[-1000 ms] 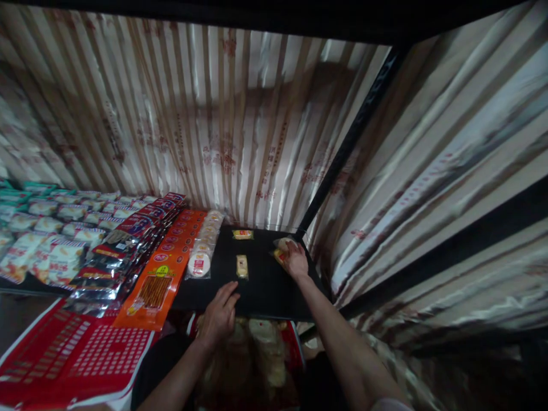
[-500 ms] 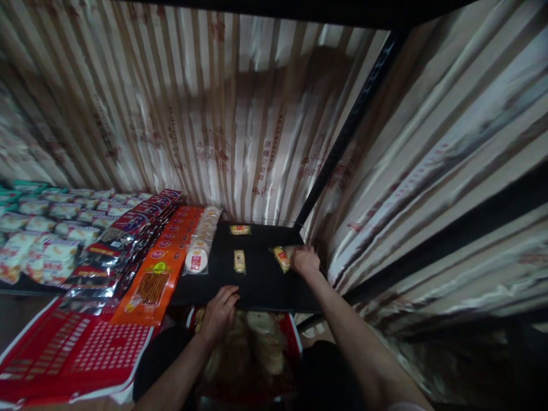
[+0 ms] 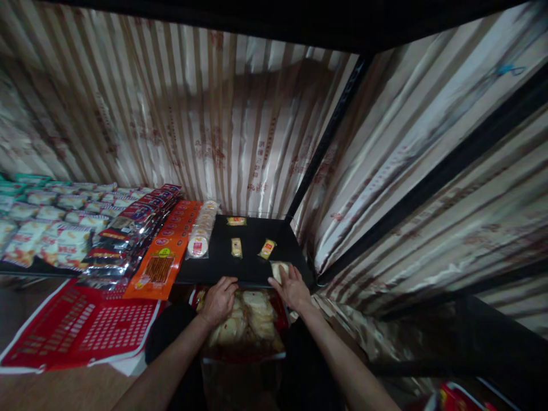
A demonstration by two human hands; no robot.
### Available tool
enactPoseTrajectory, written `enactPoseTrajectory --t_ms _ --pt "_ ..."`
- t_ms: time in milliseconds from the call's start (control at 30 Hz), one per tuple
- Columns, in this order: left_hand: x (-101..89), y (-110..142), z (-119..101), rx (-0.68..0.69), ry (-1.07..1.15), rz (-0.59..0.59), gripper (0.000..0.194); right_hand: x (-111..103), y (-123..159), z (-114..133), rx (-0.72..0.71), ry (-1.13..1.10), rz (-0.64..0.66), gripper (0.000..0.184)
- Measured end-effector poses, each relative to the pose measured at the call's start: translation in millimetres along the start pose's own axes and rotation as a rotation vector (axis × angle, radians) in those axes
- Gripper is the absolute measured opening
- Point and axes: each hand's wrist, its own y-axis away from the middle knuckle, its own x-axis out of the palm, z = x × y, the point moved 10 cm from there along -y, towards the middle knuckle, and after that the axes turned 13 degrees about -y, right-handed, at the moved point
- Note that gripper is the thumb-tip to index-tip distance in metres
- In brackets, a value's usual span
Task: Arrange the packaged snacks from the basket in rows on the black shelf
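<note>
Packet (image 3: pixel 276 269) in right hand (image 3: pixel 294 289), apart from left hand (image 3: pixel 219 299)

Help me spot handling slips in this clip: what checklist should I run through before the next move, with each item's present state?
1. Right hand has a hold on the pale packet: ok, fingers and thumb are on it.
2. Pale packet's label readable: cannot tell, fingers partly cover it.
3. Left hand clear of the round white snack packs: ok, it is at the front edge of the black shelf.
4. Three small yellow packets lying apart: ok, none touches another.
5. Front orange snack-stick bag fully on the shelf: not ok, its near end overhangs the edge.
</note>
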Motion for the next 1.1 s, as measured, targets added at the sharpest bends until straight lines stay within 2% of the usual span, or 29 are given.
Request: enactPoseTrajectory --t_ms 67,100,233,300,433,500,633,733,800,933,1100 --pt "5.5 6 -4 -0.003 0.009 0.043 0.033 11 13 11 -0.031 0.015 0.07 0.083" --pt "7.5 9 -6 0.0 0.018 0.058 0.033 14 18 16 -0.045 0.025 0.086 0.087" --pt "7.8 20 -7 -0.004 0.052 0.077 0.033 9 28 31 -0.104 0.018 -0.005 0.062" --pt "4.8 22 -2 -0.036 0.06 0.078 0.033 6 32 41 -0.162 -0.045 -0.04 0.056" --pt "-1.9 23 6 -0.122 0.128 0.066 0.039 -3 42 75 -0.34 -0.335 0.0 0.045" --pt "-2.9 23 12 -0.204 0.223 0.049 0.046 -10 43 87 -0.355 -0.523 0.039 0.038" --pt "12.6 30 34 -0.477 0.549 0.061 0.048 -10 39 93 -0.18 -0.956 0.122 0.033" --pt "25.2 37 47 -0.646 0.815 0.035 0.046 9 41 97 0.012 -1.319 0.21 0.036" --pt "29.4 40 51 -0.706 0.989 0.006 0.044 25 46 102 0.136 -1.47 0.257 0.036" --pt "30.6 43 54 -0.793 1.297 -0.058 0.038 45 49 116 0.24 -1.627 0.279 0.033" --pt "27.2 50 60 -0.896 1.455 -0.129 0.03 52 39 117 0.29 -1.638 0.158 0.029"
